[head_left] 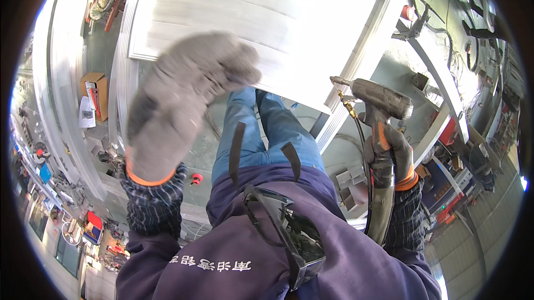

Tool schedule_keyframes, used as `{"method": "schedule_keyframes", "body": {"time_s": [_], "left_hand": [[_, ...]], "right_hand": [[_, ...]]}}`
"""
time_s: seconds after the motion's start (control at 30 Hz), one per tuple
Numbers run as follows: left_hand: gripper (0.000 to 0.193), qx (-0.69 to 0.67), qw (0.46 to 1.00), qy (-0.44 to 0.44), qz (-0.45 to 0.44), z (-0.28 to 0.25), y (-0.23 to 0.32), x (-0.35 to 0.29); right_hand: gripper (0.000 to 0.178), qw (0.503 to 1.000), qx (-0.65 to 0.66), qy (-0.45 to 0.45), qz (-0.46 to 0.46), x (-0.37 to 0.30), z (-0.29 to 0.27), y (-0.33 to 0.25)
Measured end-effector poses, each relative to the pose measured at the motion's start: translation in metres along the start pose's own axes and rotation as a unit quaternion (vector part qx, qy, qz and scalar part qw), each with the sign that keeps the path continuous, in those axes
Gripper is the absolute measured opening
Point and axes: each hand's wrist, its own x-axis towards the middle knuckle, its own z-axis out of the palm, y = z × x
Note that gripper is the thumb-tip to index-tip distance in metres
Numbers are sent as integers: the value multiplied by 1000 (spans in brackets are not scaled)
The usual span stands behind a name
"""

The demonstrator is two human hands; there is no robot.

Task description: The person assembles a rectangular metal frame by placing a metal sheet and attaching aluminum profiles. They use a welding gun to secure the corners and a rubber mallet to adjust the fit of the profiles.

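My right hand, in a grey work glove with an orange cuff, is closed around the grip of a pneumatic rivet gun. The gun's dark barrel lies across the top of the hand, its thin nose pointing left toward the white panel's edge. A thin black hose with a brass fitting runs down beside the grip. My left hand, gloved alike, is raised over the near left corner of a large white framed panel. Motion smears its bent fingers, so whether they hold anything is unclear.
Long aluminium profiles stand along the left side, near an open cardboard box. At the right, a metal frame bar carries a clamp-like fitting. Dark glasses hang on my chest. A small red object lies on the floor.
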Motion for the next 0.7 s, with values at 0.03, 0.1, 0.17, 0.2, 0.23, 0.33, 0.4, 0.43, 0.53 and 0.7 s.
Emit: {"method": "schedule_keyframes", "body": {"time_s": [0.03, 0.1, 0.17, 0.2, 0.23, 0.33, 0.4, 0.43, 0.53, 0.7], "left_hand": [[84, -7, 998, -39, 38, 5, -14, -5], [85, 22, 993, -85, 80, 23, -22, 5], [82, 71, 986, -95, 114, 46, -21, 6], [79, 82, 983, -95, 130, 60, -19, 4], [68, 72, 984, -116, 116, 68, -11, 2], [43, 84, 976, -174, 102, 90, 12, -2], [35, 176, 964, -160, 122, 99, 24, -3], [33, 238, 955, -124, 125, 107, 32, -8], [21, -329, 935, -132, 23, 137, 20, -23], [27, -884, 422, -175, 92, 200, -26, -27]], "right_hand": [[46, 1000, 5, -27, 11, 0, 1, -3], [46, 996, 22, -77, 39, 2, -2, -13], [46, 997, 27, -64, 38, 2, 1, -14], [46, 997, 29, -59, 38, 1, 3, -15], [46, 997, 14, -59, 37, 3, 3, -15], [45, 997, -17, -70, 27, 2, 3, -16], [45, 996, -64, -67, 19, 3, -2, -14], [45, 992, -110, -58, 20, 3, -4, -13], [44, 999, 23, -31, 24, 0, 4, -6], [52, 996, -23, -91, -3, 4, 5, -10]]}}
